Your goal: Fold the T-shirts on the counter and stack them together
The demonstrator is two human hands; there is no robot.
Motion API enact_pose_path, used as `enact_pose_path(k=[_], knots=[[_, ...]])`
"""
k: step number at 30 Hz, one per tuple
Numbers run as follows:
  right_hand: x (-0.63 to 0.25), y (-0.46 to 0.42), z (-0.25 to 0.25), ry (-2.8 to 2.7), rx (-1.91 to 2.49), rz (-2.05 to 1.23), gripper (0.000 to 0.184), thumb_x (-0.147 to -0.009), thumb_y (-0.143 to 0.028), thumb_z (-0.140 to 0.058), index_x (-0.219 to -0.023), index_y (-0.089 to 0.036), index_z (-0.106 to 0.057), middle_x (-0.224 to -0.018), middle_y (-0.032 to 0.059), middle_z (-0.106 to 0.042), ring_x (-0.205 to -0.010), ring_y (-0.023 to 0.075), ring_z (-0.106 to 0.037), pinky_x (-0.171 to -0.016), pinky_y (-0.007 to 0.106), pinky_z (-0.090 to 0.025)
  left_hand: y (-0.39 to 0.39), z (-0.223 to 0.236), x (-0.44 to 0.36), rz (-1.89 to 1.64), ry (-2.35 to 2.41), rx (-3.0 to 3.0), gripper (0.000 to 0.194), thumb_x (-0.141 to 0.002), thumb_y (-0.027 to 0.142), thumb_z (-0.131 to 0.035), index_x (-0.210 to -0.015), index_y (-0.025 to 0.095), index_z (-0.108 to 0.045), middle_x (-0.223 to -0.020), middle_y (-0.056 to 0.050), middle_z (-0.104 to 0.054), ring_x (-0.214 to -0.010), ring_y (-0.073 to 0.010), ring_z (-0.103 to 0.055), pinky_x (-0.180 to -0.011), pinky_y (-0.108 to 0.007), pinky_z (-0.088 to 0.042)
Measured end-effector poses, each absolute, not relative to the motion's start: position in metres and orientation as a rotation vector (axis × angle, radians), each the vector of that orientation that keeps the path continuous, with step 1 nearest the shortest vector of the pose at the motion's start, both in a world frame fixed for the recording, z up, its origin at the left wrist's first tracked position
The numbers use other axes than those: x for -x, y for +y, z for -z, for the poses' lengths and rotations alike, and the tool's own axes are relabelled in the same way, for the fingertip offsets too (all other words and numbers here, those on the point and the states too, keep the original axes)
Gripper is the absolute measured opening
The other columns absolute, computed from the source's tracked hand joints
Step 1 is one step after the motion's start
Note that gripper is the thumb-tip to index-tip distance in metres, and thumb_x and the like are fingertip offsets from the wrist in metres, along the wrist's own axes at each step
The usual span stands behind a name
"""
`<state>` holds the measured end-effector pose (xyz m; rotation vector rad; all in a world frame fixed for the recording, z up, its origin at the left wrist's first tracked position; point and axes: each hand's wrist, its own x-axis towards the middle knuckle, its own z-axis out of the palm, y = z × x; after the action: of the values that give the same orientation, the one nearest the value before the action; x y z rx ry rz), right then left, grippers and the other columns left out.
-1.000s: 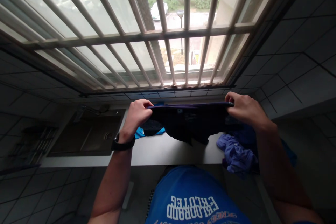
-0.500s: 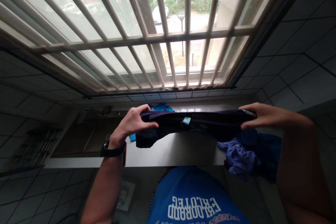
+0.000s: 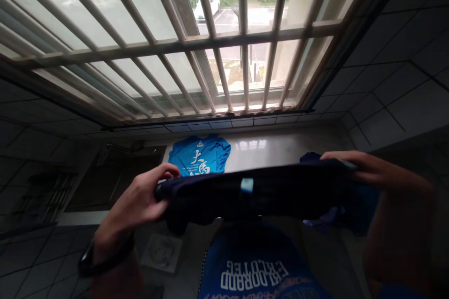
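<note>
Matt cloth garment [image 3: 277,194], glossy countertop [image 3: 284,147]

On the pale desk [image 3: 280,142] we see a blue shirt [image 3: 184,152] beside the sink [image 3: 114,184] and, partly hidden at right, heaped clothes [image 3: 363,208].

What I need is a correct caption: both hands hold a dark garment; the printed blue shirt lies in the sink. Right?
Not quite: the head view shows the printed blue shirt on the counter, not in the sink. The rest stands.
</note>
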<state>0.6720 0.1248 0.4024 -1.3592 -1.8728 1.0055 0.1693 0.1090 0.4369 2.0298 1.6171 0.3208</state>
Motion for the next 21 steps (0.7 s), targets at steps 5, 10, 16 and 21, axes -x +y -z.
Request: enact_pose_path(k=[5,10,16,21], knots=[[-0.648,0.203,-0.299,-2.002,1.554,-1.226,0.028,-0.081,-0.039,-0.061,-0.098,-0.022,-0.075,-0.102,0.0052,-0.076,-0.097,0.0264,-0.067,-0.085,0.032,-0.051,0.193,-0.336,-0.175,-0.051,1.832,-1.925,0.023,-0.067,0.031,-0.055,-0.089,0.022,-0.059,-0.076,-0.003,-0.067,-0.071,-0.0215,-0.062,-0.065,-0.027,-0.041],[-0.630,0.231,-0.208,-1.873,2.120,-0.994,0.017,-0.080,-0.032,-0.062,-0.076,-0.018,-0.070,-0.078,0.0080,-0.070,-0.080,0.0227,-0.064,-0.064,0.025,-0.041,0.235,-0.235,-0.180,-0.066,2.043,-1.770,0.028,-0.082,0.042,-0.055,-0.066,0.022,-0.048,-0.066,-0.004,-0.059,-0.069,-0.0191,-0.055,-0.061,-0.027,-0.031],[-0.630,0.251,-0.144,-1.587,1.948,-1.574,0.017,-0.071,-0.016,-0.059,-0.084,-0.013,-0.070,-0.065,0.0004,-0.062,-0.065,0.0151,-0.056,-0.057,0.022,-0.040,0.250,-0.168,-0.188,-0.149,1.983,-1.656,0.041,-0.089,0.042,-0.051,-0.056,0.022,-0.039,-0.062,-0.004,-0.052,-0.066,-0.0173,-0.046,-0.061,-0.029,-0.028],[-0.633,0.269,-0.121,-1.494,2.164,-1.532,0.014,-0.080,-0.020,-0.062,-0.068,-0.013,-0.063,-0.055,0.0007,-0.053,-0.056,0.0126,-0.048,-0.052,0.023,-0.034,0.262,-0.142,-0.188,-0.204,2.074,-1.554,0.045,-0.095,0.043,-0.042,-0.055,0.023,-0.035,-0.062,-0.005,-0.052,-0.063,-0.0183,-0.045,-0.062,-0.032,-0.028]])
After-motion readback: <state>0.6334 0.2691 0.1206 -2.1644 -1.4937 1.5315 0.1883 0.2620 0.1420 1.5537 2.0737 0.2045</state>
